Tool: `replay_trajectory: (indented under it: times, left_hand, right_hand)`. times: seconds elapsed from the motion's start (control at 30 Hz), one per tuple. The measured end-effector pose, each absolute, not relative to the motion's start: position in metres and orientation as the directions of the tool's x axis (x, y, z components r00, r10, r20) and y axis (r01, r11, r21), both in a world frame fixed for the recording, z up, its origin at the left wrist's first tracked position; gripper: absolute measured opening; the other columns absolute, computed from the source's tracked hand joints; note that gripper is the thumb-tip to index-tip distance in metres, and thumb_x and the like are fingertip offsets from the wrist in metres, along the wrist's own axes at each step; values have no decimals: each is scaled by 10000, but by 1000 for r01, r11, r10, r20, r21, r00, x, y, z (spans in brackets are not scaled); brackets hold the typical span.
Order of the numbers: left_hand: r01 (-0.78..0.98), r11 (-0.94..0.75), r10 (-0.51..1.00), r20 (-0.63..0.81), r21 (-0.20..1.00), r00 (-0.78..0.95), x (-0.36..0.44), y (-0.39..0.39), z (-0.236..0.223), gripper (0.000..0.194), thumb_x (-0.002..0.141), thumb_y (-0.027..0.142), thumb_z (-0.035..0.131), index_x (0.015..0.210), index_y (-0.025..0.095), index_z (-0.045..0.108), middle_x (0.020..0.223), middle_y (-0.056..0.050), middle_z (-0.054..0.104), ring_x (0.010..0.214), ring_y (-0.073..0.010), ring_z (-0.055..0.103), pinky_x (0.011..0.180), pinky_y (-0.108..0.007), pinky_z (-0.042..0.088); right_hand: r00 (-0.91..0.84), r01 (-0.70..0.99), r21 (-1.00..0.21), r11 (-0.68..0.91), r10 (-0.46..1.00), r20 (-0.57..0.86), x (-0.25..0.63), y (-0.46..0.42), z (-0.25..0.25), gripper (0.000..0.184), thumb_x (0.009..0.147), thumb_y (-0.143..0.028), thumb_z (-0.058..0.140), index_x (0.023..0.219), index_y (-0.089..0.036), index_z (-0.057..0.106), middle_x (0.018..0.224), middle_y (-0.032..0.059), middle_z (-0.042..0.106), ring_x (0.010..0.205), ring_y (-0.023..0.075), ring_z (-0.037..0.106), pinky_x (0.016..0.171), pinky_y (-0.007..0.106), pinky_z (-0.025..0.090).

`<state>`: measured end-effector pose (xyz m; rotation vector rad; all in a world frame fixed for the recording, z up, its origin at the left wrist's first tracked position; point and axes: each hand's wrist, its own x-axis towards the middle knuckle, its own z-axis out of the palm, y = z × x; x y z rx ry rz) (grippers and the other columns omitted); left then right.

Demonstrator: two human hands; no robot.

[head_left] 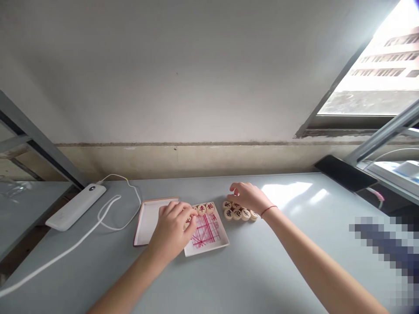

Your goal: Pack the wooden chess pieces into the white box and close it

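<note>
Head view: the left hand (172, 229) curls its fingers over a row of wooden xiangqi pieces (202, 209) on a white tray printed with red lines (209, 235), just beside a white box lid (148, 221). Well apart from it, the right hand (248, 197), fingers loosely spread, sits just over a cluster of xiangqi pieces (237, 213) on the grey surface (294, 261).

Left hand (172, 231), right hand (247, 197) curled downward (both bare)

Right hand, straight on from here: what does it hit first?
The right hand most likely meets the round xiangqi piece at the left end of the cluster, just under its fingertips. Depth is unclear, though: if the hand passes above that piece, the wall is probably next.
</note>
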<state>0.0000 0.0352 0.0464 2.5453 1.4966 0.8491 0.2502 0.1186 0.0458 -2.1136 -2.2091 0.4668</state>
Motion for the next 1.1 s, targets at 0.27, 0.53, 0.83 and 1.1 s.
replay_trajectory:
  times: [0.27,0.53,0.83,1.1]
  left_hand:
    - [774,-531,826,416,346,380,11,35,45,180,864,147,466,840,224,627,876,6,681,860,-185,573,767,-341,378]
    - [800,-480,852,407,359,328,-4,34,40,175,878,171,462,860,230,626,913,-13,664,893,-197,588,808,-366,428]
    - [657,-549,832,414,517,370,4,25,30,506,921,339,531,1394,312,354,1254,-78,525,1104,-220,587,905,-334,521]
    - [603,-575,818,361,553,448,5,27,24,286,940,220,485,1216,264,544,1074,-51,612,979,-182,632,843,-305,541]
  right_hand:
    - [-109,965,-256,51,969,-219,247,128,43,327,751,-313,637,1051,-188,673,941,78,710,824,226,645,615,264,407]
    - [-92,935,-355,13,974,-208,246,133,50,457,754,-263,663,1178,-103,607,957,124,712,741,217,674,641,288,479]
    - [-465,167,-981,-100,869,-167,201,67,56,512,782,-400,678,1220,-178,532,962,77,711,778,179,689,550,248,566]
    - [-397,13,-998,-58,916,-59,188,43,27,349,813,-432,646,1036,-169,595,967,77,685,828,166,669,677,270,583]
